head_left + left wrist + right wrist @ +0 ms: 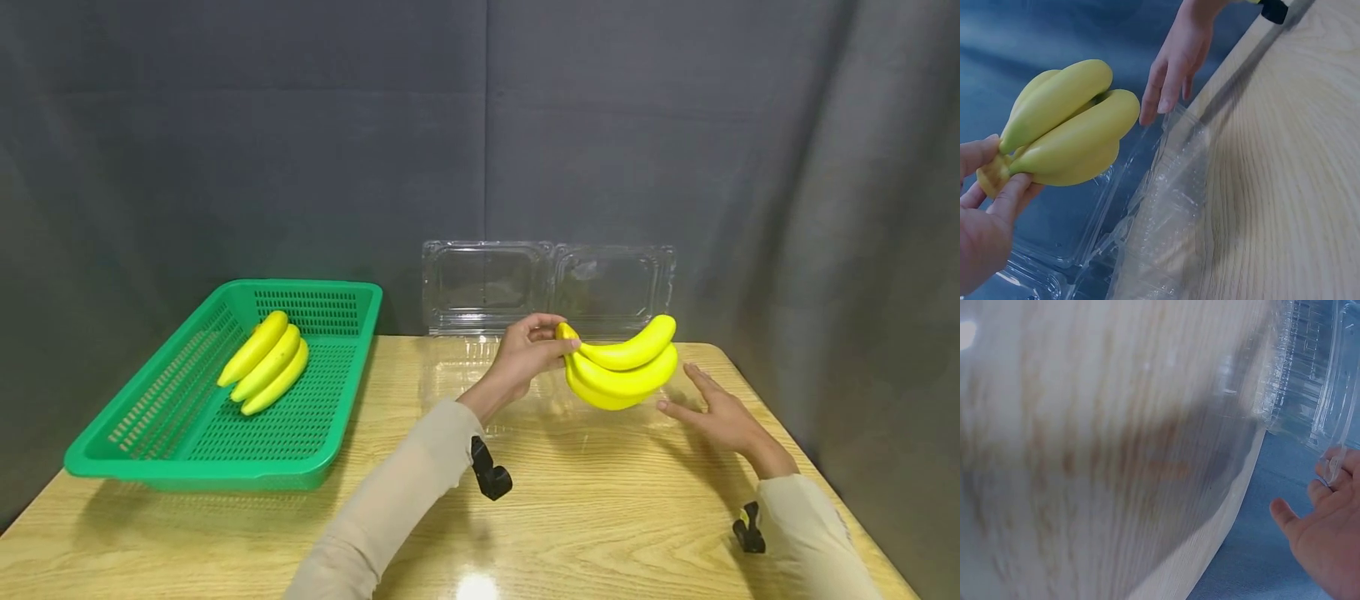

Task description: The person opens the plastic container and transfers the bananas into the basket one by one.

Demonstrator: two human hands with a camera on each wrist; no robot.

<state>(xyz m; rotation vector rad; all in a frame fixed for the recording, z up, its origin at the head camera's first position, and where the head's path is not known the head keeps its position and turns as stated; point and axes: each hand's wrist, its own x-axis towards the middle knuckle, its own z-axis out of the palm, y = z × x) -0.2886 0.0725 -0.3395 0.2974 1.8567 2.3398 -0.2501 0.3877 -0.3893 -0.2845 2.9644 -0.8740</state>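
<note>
My left hand (522, 358) pinches a bunch of yellow bananas (622, 379) by its stem end, between thumb and fingers. The bunch is held up, its tips pointing right, in front of a clear plastic clamshell container (615, 287) with its lid raised. In the left wrist view the bananas (1072, 119) spread from the pinched stem. My right hand (723, 421) hovers just right of the banana tips, fingers extended and apart from the fruit. The right wrist view shows this hand (1329, 519) overlapping the container's clear edge; whether they touch I cannot tell.
A green perforated basket (352, 400) stands on the left of the wooden table (585, 525), with another banana bunch (268, 364) inside. Left of the first container is a second clear one with its lid (487, 283) up. A dark grey curtain (300, 150) hangs behind.
</note>
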